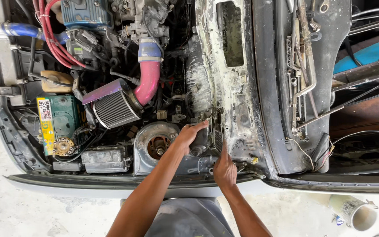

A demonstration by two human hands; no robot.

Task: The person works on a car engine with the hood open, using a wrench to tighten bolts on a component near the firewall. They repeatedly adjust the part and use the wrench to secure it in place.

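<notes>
Engine bay (110, 87); hands (207, 149) grip blower unit (213, 138).

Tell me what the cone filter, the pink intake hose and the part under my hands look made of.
Cone filter: likely pleated metal mesh, ribbed grey with shiny cap. Pink intake hose: looks like silicone rubber, smooth, glossy. Left hand and right hand touch a dark component; probably grimy metal, unclear.
</notes>
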